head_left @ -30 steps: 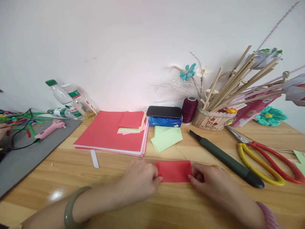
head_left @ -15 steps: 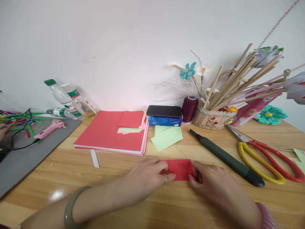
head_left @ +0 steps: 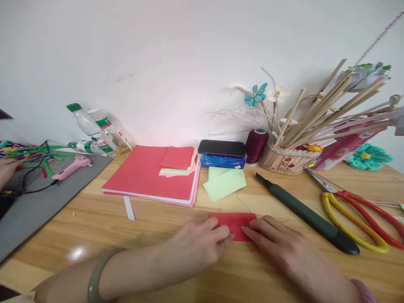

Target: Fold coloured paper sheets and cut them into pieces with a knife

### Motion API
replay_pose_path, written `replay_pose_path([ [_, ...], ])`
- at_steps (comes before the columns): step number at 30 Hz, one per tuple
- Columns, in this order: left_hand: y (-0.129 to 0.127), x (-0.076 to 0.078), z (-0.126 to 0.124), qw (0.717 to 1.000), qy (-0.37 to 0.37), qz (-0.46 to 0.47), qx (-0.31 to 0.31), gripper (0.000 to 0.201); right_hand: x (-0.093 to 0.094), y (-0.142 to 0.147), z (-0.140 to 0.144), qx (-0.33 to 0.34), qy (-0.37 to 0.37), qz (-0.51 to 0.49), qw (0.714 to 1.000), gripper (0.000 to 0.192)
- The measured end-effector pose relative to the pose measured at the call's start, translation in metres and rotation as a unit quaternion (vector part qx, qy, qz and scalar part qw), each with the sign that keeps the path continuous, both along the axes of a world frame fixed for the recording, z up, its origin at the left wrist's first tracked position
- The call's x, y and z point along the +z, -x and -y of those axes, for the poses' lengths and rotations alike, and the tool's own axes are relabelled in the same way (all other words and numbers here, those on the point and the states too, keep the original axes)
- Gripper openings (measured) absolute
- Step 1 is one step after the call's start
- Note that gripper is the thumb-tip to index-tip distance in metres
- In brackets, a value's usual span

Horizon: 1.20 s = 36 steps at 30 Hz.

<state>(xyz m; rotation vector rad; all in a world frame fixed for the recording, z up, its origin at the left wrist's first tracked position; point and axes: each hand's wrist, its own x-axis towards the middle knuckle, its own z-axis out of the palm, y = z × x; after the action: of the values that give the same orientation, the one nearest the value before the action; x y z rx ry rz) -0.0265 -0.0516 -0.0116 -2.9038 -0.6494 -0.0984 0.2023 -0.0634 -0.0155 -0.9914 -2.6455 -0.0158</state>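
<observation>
Red paper (head_left: 235,223) flat on wooden table (head_left: 158,227), pressed under fingertips of left hand (head_left: 202,244) and right hand (head_left: 277,244), hands nearly touching, green utility knife (head_left: 307,214) beside.

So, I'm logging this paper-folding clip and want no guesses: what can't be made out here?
Head view only:
- Red paper: its near part is covered by the left hand and right hand, so any fold there is hidden.
- Scissors: handle ends are cut off by the right edge.
- Bottle labels: print is too small to read.
- Another person's hand: mostly cut off by the left edge.
</observation>
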Motion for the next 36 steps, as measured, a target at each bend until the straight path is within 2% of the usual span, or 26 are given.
replay_pose_path([
  [3,-0.001,0.006,0.007,1.000,-0.005,-0.022,0.000,0.009,0.002,-0.002,0.002,-0.006,0.025,-0.011,1.000,0.034],
  [6,-0.001,0.004,0.007,1.000,-0.007,-0.020,-0.003,0.009,0.004,-0.005,0.003,-0.019,0.075,-0.028,0.997,0.032],
  [11,0.001,-0.013,-0.007,0.995,-0.005,0.092,-0.028,0.017,0.005,-0.008,-0.005,-0.042,0.212,-0.063,0.974,0.027],
  [14,0.001,-0.018,-0.014,0.992,0.031,0.122,-0.020,0.024,0.005,-0.010,-0.011,-0.034,0.250,-0.071,0.965,0.028],
  [19,0.001,-0.013,-0.018,0.987,0.076,0.143,0.006,0.030,0.005,-0.012,-0.016,-0.027,0.256,-0.086,0.962,0.029],
  [25,-0.002,-0.012,-0.021,0.988,0.044,0.149,-0.022,0.023,0.009,-0.012,-0.016,-0.019,0.263,-0.080,0.961,0.027],
  [30,-0.005,-0.021,-0.019,0.985,0.022,0.173,0.010,0.031,0.013,-0.010,-0.015,-0.019,0.254,-0.058,0.965,0.027],
  [36,-0.005,-0.023,-0.017,0.983,0.025,0.182,0.014,0.030,0.014,-0.008,-0.011,-0.017,0.208,-0.039,0.977,0.028],
])
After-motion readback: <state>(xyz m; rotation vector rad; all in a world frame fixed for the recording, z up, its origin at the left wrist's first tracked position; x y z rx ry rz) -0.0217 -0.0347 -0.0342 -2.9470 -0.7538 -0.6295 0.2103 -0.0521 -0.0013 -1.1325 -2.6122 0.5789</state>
